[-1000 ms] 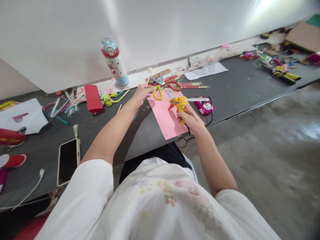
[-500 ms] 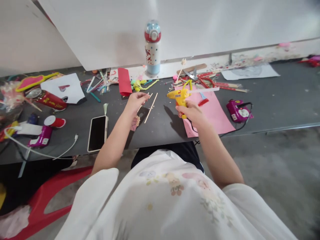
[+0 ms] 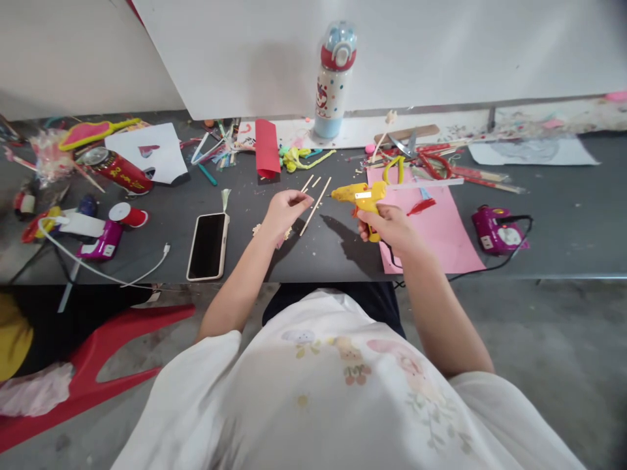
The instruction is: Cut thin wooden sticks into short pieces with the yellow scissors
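Observation:
My right hand (image 3: 386, 225) is wrapped round the handle of a yellow hot glue gun (image 3: 360, 194), its nozzle pointing left. A long translucent glue stick (image 3: 434, 185) sticks out of the back of the gun. My left hand (image 3: 287, 214) is closed in a pinch just left of the nozzle; whatever is between its fingertips is too small to make out. By those fingertips a thin wooden stick (image 3: 316, 206) lies on the table, with shorter pieces behind it. Partly hidden under my left wrist is a small pink piece edged with pale bits (image 3: 288, 234).
A pink sheet (image 3: 441, 235) lies under my right hand. Behind stand a water bottle (image 3: 333, 98) and a folded red paper (image 3: 267, 147). Scissors (image 3: 434, 164) lie back right. Left are a phone (image 3: 208, 247), thread spool (image 3: 128, 215) and red can (image 3: 120, 171). A purple device (image 3: 498, 230) trails a cable.
The view has shifted, so the table things sit further right in it. My left fingertips and the glue gun's nozzle are closer together. The right hand keeps its grip.

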`<action>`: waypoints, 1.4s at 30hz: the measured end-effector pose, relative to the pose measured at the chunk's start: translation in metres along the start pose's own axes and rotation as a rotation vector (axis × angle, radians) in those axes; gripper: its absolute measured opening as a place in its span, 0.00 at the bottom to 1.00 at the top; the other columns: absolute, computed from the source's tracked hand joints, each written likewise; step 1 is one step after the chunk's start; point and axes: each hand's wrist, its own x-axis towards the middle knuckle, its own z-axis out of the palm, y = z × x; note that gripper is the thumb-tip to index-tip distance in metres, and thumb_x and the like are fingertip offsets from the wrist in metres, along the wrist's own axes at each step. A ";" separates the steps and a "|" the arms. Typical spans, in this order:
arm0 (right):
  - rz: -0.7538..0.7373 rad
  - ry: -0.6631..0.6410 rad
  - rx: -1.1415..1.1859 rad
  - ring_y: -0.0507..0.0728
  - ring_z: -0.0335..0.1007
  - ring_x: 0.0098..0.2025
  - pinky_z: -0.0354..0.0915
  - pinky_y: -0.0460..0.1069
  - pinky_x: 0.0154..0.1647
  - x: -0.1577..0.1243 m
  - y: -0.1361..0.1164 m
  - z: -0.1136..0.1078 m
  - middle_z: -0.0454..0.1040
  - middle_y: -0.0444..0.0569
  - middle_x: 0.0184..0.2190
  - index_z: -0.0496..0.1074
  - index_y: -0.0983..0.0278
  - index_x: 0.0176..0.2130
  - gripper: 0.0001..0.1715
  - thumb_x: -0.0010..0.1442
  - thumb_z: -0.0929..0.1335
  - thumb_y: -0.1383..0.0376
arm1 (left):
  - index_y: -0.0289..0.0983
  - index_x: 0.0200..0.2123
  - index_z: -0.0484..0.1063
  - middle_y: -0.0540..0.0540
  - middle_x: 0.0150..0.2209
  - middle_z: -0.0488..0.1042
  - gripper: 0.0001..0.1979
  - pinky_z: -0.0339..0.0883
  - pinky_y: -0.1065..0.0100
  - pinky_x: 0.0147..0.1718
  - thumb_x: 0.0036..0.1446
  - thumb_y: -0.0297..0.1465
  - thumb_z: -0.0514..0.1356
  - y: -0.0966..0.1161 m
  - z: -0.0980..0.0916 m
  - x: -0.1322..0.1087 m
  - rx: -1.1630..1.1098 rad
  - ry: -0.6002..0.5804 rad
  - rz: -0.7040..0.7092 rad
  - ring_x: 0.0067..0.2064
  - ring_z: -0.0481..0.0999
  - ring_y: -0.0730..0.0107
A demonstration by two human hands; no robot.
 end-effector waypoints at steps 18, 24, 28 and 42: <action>0.027 0.053 0.001 0.48 0.66 0.17 0.63 0.43 0.18 -0.003 0.007 -0.010 0.70 0.42 0.18 0.70 0.65 0.31 0.12 0.54 0.71 0.58 | 0.36 0.29 0.75 0.47 0.30 0.76 0.06 0.64 0.69 0.35 0.52 0.33 0.63 0.013 0.030 0.019 0.026 -0.067 0.124 0.32 0.72 0.71; -0.007 0.091 -0.043 0.47 0.63 0.16 0.62 0.43 0.18 -0.002 0.009 -0.014 0.67 0.40 0.17 0.70 0.65 0.31 0.07 0.55 0.69 0.63 | 0.36 0.28 0.74 0.48 0.29 0.75 0.05 0.63 0.69 0.34 0.52 0.32 0.63 0.015 0.037 0.029 0.001 -0.064 0.138 0.31 0.71 0.72; -0.018 0.121 -0.113 0.47 0.63 0.15 0.60 0.42 0.17 -0.006 0.009 -0.017 0.67 0.40 0.16 0.71 0.65 0.31 0.04 0.54 0.69 0.65 | 0.37 0.29 0.74 0.49 0.29 0.75 0.05 0.63 0.70 0.33 0.52 0.33 0.63 0.017 0.040 0.034 0.017 -0.085 0.161 0.31 0.71 0.73; 0.050 0.131 -0.022 0.47 0.63 0.15 0.61 0.42 0.17 -0.013 0.007 -0.017 0.69 0.41 0.16 0.73 0.66 0.35 0.09 0.54 0.70 0.63 | 0.36 0.30 0.74 0.50 0.28 0.75 0.06 0.64 0.71 0.33 0.54 0.33 0.61 -0.006 0.052 0.050 0.020 -0.079 0.238 0.30 0.71 0.74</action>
